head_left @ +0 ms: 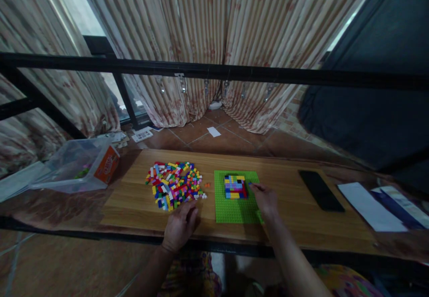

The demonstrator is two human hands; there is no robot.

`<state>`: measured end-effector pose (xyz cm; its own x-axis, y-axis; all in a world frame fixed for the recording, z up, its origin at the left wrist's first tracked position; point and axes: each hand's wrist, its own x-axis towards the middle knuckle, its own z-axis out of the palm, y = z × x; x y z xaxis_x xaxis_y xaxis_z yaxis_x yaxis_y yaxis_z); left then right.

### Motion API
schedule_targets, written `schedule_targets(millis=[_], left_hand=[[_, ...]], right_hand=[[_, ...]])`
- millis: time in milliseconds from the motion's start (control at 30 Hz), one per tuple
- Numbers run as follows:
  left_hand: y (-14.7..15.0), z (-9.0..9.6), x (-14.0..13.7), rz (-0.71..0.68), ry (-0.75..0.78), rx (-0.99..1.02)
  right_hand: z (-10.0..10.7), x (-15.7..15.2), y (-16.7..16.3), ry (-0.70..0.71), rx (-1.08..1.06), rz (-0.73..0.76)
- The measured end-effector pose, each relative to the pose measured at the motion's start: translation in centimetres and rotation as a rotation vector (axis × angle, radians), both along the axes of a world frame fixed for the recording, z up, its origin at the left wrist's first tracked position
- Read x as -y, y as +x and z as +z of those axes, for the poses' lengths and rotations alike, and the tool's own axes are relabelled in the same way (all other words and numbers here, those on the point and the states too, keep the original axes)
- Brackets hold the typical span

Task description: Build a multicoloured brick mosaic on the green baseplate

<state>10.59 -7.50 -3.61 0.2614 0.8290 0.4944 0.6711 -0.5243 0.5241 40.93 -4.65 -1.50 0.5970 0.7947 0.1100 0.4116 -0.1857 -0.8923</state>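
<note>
- Well, the right hand (264, 196) had thumb and fingertips pinched nearly together on a small blue brick (250, 183), by the right edge of the green plate (231, 212).
- The left hand (181, 226) lay half curled beside the brick pile (177, 184); whether it held anything, I couldn't tell.
- Beneath, the wooden tabletop (134, 198) ran lengthwise left to right; beyond were tiled floor (234, 137) and curtains (187, 29).
- The brick build (236, 186) sat square with the plate; the blue brick's long axis was too small to tell.
</note>
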Motion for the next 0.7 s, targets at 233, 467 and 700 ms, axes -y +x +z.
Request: schedule_targets(millis=[233, 467, 700], left_hand=[[0.0, 0.4, 0.2, -0.007, -0.012, -0.001], [0.2, 0.9, 0.4, -0.006, -0.029, 0.001], [0.2, 0.9, 0.4, -0.011, -0.03, -0.001]], right_hand=[[-0.2, -2.1, -0.7, -0.104, -0.06, -0.016], [0.4, -1.5, -0.4, -0.143, -0.01, 0.011], [-0.1, -2.2, -0.2, -0.162, -0.067, 0.102]])
